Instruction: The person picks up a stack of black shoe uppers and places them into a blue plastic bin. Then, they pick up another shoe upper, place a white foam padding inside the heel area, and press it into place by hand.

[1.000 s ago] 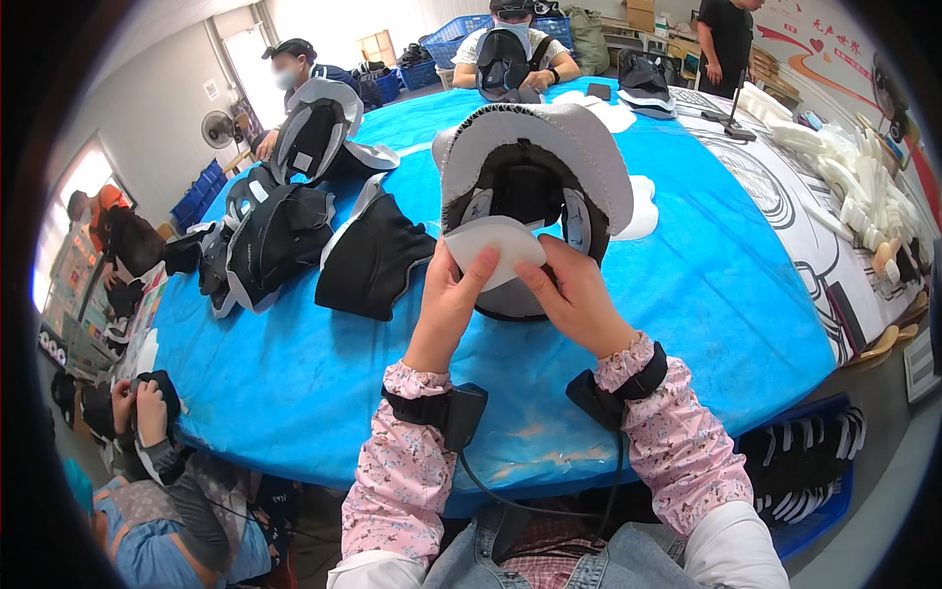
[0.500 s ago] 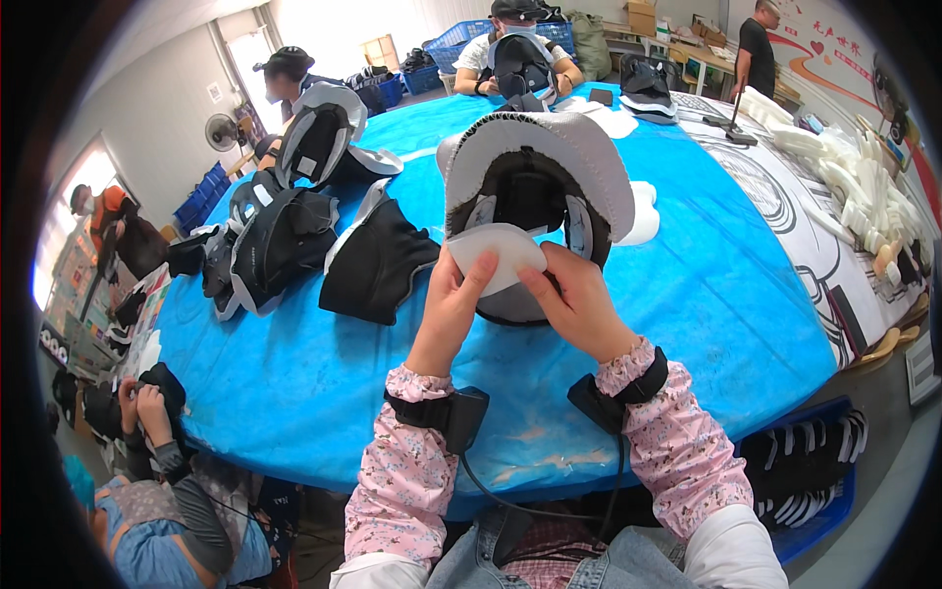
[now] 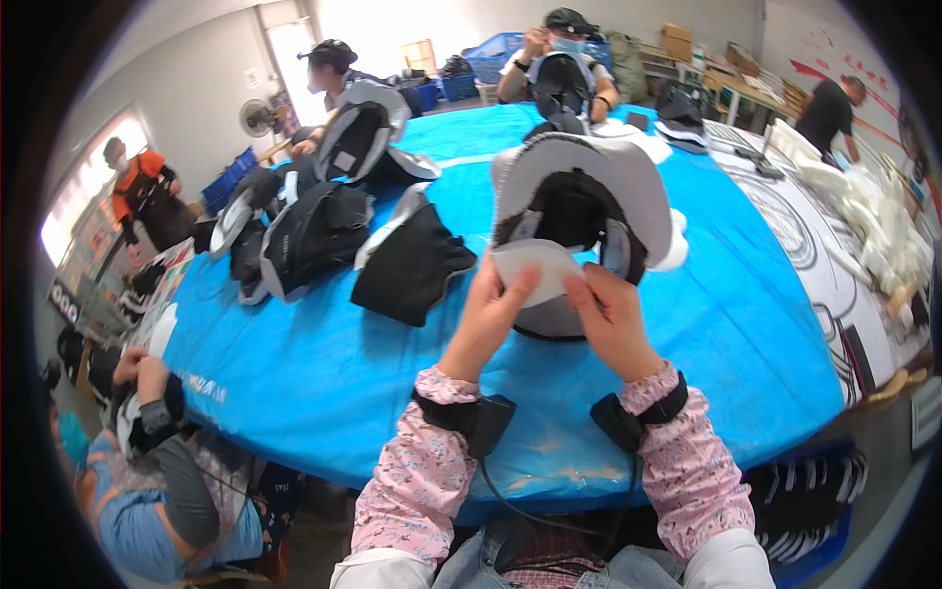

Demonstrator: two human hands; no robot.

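Observation:
A curved white pad (image 3: 530, 263) is pinched between my left hand (image 3: 498, 312) and my right hand (image 3: 613, 319). Both thumbs press on its near face, while the fingers behind are hidden. The pad lies across the near side of a grey-and-black padded liner (image 3: 584, 157), shaped like a helmet lining, whose dark hollow faces me. Whether my hidden fingers also grip the liner, I cannot tell. Left of my hands, a black fabric piece with a pale edge (image 3: 412, 270) rests on the blue-covered table (image 3: 549, 432).
More black-and-grey liners (image 3: 319, 236) are heaped on the left. White foam strips (image 3: 854, 196) lie along the right side. A blue crate of dark pieces (image 3: 810, 501) stands below the table's right edge. Co-workers sit across (image 3: 564, 59) and at the lower left (image 3: 186, 501).
The whole view has shifted, so the table and my hands appear farther right and slightly lower. Both hands keep hold of the pad. Across the table, a person has raised one hand.

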